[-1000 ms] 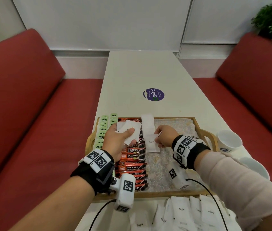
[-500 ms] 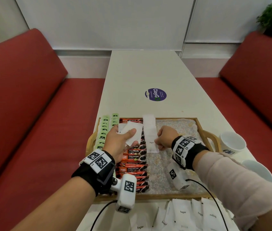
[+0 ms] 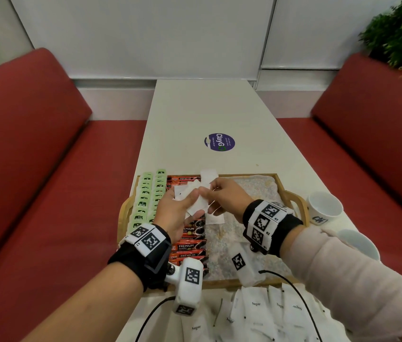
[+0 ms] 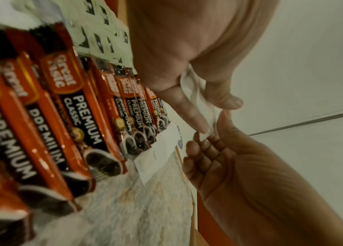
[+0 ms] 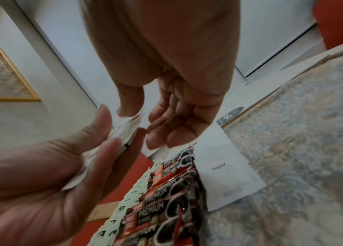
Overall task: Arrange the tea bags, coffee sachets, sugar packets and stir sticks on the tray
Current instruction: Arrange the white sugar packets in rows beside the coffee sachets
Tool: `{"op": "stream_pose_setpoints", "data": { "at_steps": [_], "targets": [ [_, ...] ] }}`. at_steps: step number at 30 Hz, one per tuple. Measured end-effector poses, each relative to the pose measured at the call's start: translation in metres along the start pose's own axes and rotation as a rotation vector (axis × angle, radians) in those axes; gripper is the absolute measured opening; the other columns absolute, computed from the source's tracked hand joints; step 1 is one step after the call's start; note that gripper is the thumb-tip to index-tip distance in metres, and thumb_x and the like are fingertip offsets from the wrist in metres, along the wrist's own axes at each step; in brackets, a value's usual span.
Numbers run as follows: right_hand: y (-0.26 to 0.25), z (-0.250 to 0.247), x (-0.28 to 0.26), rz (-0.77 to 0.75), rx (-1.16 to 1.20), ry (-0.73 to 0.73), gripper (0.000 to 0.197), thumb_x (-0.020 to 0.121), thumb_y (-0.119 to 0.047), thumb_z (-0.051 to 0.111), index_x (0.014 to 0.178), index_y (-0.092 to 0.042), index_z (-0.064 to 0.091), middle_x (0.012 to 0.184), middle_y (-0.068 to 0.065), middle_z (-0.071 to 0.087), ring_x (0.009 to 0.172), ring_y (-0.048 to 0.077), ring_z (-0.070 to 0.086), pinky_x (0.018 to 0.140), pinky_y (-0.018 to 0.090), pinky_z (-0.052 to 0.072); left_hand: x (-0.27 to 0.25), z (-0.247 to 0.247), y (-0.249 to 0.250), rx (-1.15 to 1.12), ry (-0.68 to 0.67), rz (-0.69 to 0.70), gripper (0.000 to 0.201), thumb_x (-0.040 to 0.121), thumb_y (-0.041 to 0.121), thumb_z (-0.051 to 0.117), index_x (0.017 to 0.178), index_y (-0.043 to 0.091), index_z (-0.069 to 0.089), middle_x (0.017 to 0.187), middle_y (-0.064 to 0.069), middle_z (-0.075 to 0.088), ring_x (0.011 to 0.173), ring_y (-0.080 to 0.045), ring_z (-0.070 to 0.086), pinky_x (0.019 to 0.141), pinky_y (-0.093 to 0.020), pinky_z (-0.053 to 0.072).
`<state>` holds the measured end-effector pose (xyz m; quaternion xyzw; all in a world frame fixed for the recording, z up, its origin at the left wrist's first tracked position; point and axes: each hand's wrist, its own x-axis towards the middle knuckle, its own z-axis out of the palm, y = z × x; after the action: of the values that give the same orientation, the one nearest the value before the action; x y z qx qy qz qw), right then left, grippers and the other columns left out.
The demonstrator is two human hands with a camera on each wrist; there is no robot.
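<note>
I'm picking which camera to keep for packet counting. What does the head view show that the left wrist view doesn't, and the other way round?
Only the head view shows the loose sugar packets on the table near the tray, the two white cups and both wristbands. Only the left wrist view shows, close up, the right hand pinching a packet's edge out of the left hand's stack. Both show the coffee sachets and a sugar packet lying on the tray.

A long white table (image 3: 204, 112) runs away from the viewer between two red benches. Directly on it: a wooden tray (image 3: 293, 196) near the close end, a round purple sticker (image 3: 219, 142) beyond the tray, two white cups (image 3: 324, 209) just right of the tray, and a loose spread of white sugar packets (image 3: 256, 314) along the near edge
</note>
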<state>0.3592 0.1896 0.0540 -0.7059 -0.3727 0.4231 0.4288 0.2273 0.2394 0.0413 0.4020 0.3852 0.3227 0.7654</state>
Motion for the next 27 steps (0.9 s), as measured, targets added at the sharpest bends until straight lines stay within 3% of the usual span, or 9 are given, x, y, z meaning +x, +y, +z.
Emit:
{"op": "stream_pose_setpoints", "data": {
  "at_steps": [3,6,8,11,14,17,20,24,27],
  "targets": [
    [0.002,-0.002,-0.002,-0.019,-0.002,0.017,0.024,0.086,-0.022,0.069,0.084,-0.009,0.050,0.062,0.004,0.058,0.048,0.013,0.058,0.047,0.024,0.047,-0.005,0.003,0.000,0.000,-0.044,-0.005,0.014,0.092,0.021,0.057,0.104,0.014,0.056,0.100,-0.005,0.068,0.079,-0.015,0.069,0.058,-0.026,0.058],
    [0.001,-0.007,-0.004,-0.035,-0.042,0.053,0.016,0.087,-0.017,0.068,0.085,-0.007,0.055,0.061,0.005,0.059,0.047,0.011,0.057,0.050,0.024,0.049,-0.008,0.003,0.000,-0.029,-0.066,-0.039,0.028,0.099,0.030,0.045,0.117,0.011,0.054,0.110,-0.010,0.068,0.093,-0.022,0.068,0.071,-0.035,0.060],
    [0.000,-0.009,-0.004,-0.046,-0.061,0.092,0.013,0.088,-0.016,0.067,0.085,-0.008,0.057,0.058,0.004,0.059,0.046,0.011,0.055,0.050,0.024,0.047,-0.010,0.003,0.000,-0.063,-0.096,-0.058,0.025,0.102,0.021,0.041,0.120,0.011,0.054,0.109,-0.010,0.068,0.093,-0.023,0.067,0.074,-0.038,0.059],
    [0.000,-0.011,-0.005,-0.060,-0.021,0.147,0.009,0.088,-0.018,0.066,0.085,-0.012,0.060,0.058,0.004,0.060,0.048,0.013,0.055,0.053,0.025,0.049,-0.012,0.004,-0.002,-0.050,-0.128,-0.045,0.025,0.099,0.005,0.044,0.120,0.012,0.055,0.111,-0.008,0.067,0.095,-0.022,0.067,0.069,-0.033,0.060],
    [-0.001,-0.010,-0.006,-0.041,0.058,0.155,0.015,0.085,-0.021,0.070,0.089,-0.010,0.060,0.067,0.009,0.065,0.052,0.015,0.059,0.053,0.026,0.051,-0.012,0.004,-0.003,-0.041,-0.086,0.006,0.029,0.096,0.002,0.048,0.122,0.011,0.054,0.117,-0.009,0.065,0.100,-0.024,0.066,0.067,-0.030,0.060],
    [-0.002,-0.010,-0.008,-0.004,0.119,0.091,0.019,0.085,-0.011,0.069,0.097,-0.001,0.059,0.070,0.009,0.064,0.052,0.014,0.060,0.049,0.022,0.049,-0.011,0.003,-0.002,-0.068,-0.050,0.044,0.025,0.095,0.001,0.049,0.117,0.012,0.056,0.114,-0.008,0.065,0.096,-0.021,0.066,0.064,-0.028,0.059],
    [-0.003,-0.012,-0.009,0.000,0.123,0.073,0.008,0.089,-0.008,0.064,0.088,-0.005,0.057,0.073,0.006,0.064,0.054,0.013,0.062,0.049,0.020,0.049,-0.009,0.000,-0.003,-0.057,-0.026,0.054,0.029,0.096,0.002,0.049,0.124,0.010,0.053,0.119,-0.009,0.063,0.105,-0.025,0.064,0.069,-0.032,0.060],
    [-0.003,-0.019,-0.002,-0.008,0.130,0.173,0.015,0.093,-0.006,0.056,0.080,-0.012,0.052,0.078,0.007,0.061,0.054,0.013,0.060,0.050,0.024,0.049,-0.003,-0.005,-0.003,-0.065,0.077,0.057,0.028,0.096,0.001,0.049,0.122,0.010,0.052,0.123,-0.011,0.060,0.110,-0.028,0.060,0.071,-0.036,0.060],
    [0.005,-0.025,0.004,0.011,-0.046,0.245,0.016,0.092,-0.005,0.056,0.078,-0.012,0.051,0.072,0.005,0.057,0.057,0.017,0.055,0.053,0.029,0.048,-0.001,-0.008,-0.001,-0.088,0.113,0.045,0.028,0.095,0.000,0.049,0.121,0.010,0.052,0.122,-0.012,0.060,0.109,-0.029,0.060,0.071,-0.035,0.060]
  ]
}}
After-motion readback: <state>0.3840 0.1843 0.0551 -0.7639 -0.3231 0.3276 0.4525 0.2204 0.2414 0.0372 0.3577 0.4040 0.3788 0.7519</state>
